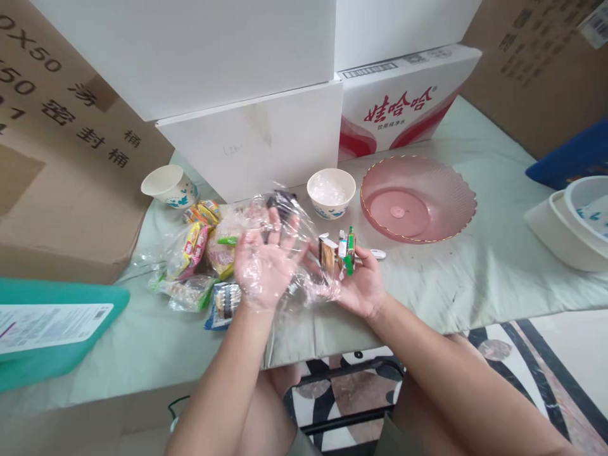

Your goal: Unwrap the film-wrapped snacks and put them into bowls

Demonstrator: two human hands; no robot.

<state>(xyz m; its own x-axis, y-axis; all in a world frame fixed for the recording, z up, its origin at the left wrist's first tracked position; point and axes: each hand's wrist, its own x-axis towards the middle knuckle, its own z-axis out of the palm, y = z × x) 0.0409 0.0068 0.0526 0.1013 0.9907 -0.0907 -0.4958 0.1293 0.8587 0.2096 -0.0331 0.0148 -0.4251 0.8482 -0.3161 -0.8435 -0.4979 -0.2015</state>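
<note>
My left hand (266,269) is palm up with its fingers apart. Crinkled clear plastic bag film (304,221) lies over its palm and fingers; I cannot tell whether the hand is inside the bag. Beside it, my right hand (363,285) is cupped around several small snack packets (327,253), one brown and white, others green and white. The film also reaches the fingers of this hand. Left of my hands lies a heap of wrapped snacks, with a yellow and pink packet (194,250) and a blue packet (224,305).
A paper cup (331,195) with clear plastic inside stands near a pink scalloped bowl (418,199). Another paper cup (171,186) lies tilted at left. White boxes (256,139) line the back. A teal package (57,329) sits left, white containers (555,231) right.
</note>
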